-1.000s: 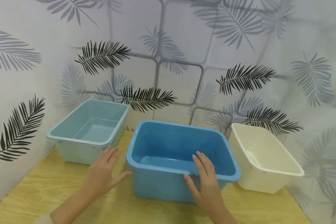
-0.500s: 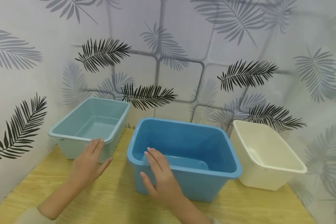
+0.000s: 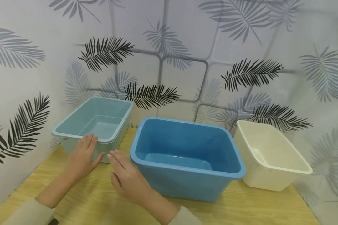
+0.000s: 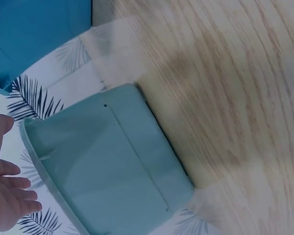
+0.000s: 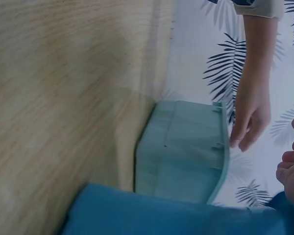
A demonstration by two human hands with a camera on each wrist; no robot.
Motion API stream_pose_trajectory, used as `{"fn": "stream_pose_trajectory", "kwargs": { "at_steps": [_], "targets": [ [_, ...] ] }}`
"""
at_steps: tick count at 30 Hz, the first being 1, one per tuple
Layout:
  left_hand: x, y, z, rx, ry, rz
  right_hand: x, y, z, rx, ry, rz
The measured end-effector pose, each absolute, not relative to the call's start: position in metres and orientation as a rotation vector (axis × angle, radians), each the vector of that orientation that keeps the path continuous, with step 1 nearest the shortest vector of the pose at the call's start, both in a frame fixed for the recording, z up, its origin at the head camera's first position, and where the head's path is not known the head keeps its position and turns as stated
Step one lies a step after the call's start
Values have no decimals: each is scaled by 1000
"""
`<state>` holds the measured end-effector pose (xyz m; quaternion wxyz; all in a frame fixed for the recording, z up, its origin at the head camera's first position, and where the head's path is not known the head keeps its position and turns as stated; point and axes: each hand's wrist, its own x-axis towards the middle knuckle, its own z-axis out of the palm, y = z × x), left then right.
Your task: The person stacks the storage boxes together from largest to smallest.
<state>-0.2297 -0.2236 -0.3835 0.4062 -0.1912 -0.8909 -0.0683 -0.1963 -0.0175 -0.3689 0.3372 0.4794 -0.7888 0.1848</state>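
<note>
The pale teal bin (image 3: pixel 104 123) stands at the far left of the desk (image 3: pixel 101 200), upright, and both hands are turned toward it. The left hand (image 3: pixel 83 156) is just beside its near rim, palm side to the bin, fingers lengthened and close together with the thumb spread away. The left wrist view shows a slight gap between hand and rim, so it has hold of nothing. The right hand (image 3: pixel 130 179) lies in front of the near left corner of the blue bin (image 3: pixel 186 179), its fingers together and fairly straight, pointing toward the pale teal bin. It too grips nothing; whether its side brushes the blue bin I cannot tell.

As for progress, I judge the handling to be at the approach at most: no grip is taken on any bin, and none is lifted, tilted over or nested in another. The blue bin sits upright in the middle, clearly apart from the pale teal one. The cream bin (image 3: pixel 273 153) stands upright at the right, just beside the blue bin, well apart from both hands. Taking hold of the pale teal bin, if wanted, is not yet done.
</note>
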Motion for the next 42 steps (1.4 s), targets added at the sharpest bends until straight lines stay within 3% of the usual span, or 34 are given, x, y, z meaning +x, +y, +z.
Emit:
{"fn": "stream_pose_trajectory", "kwargs": {
  "at_steps": [12,23,42],
  "targets": [
    [-235,-234,-386,-407,-2462,-184,-220,-51,-385,1096,-2425,414],
    [-234,-235,-386,-398,-2520,-128,-241,-59,-387,1076,-2631,761],
    [-224,-235,-380,-378,-2636,-134,-249,-71,-389,1000,-2655,331]
  ]
}}
